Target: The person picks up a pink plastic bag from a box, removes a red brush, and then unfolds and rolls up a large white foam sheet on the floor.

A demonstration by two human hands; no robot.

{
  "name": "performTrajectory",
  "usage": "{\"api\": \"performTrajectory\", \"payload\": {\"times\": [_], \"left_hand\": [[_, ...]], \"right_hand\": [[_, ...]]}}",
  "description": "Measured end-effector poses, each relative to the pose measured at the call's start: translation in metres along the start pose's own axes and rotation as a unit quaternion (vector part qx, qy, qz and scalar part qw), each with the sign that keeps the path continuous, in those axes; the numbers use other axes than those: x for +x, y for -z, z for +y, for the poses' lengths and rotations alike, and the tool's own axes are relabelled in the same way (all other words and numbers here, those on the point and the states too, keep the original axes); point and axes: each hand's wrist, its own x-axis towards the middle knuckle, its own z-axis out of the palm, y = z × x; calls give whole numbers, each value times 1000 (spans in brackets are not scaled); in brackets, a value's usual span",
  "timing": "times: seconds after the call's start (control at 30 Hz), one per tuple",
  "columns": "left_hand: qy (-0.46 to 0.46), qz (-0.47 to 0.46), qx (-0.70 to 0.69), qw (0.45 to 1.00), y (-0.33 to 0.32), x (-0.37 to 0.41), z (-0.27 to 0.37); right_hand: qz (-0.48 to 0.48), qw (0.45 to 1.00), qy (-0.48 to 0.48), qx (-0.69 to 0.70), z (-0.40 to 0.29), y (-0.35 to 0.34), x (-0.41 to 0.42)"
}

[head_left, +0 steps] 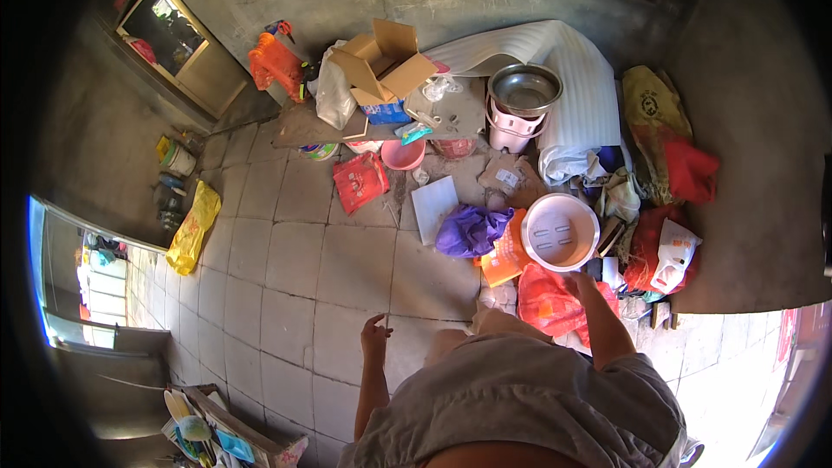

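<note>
My right hand [578, 279] is at the near rim of a pale pink plastic basin [560, 253], gripping it from below; the fingers are mostly hidden by the basin. The basin's inside faces up and shows several slot-like marks on its bottom. Around it are a purple cloth bag [471, 232], an orange bag [504, 260] and a red plastic bag [549, 305]. My left hand [376, 335] hangs over the tiled floor at my left side, fingers loosely bent and apart, with nothing visible in it.
A steel bowl [525, 88] tops a pink bucket [513, 130]. An opened cardboard box [390, 81] stands on a low board [455, 120]. A white foam board [434, 208] and red bag [361, 182] lie on the floor. A yellow sack [194, 227] lies left.
</note>
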Motion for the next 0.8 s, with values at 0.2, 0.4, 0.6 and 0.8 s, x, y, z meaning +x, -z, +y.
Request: {"api": "performTrajectory", "payload": {"times": [0.2,0.4,0.6,0.8], "left_hand": [[65,-80,109,989,10,52,-53],[192,-85,-14,978,69,118,-141],[199,-31,-67,977,129,278,-116],[52,-72,20,996,148,445,14]], "right_hand": [[-89,994,12,62,-95,-141,35],[-172,976,21,133,-145,-257,42],[-93,957,22,275,-159,-299,80],[-49,935,20,349,-173,-362,73]]}}
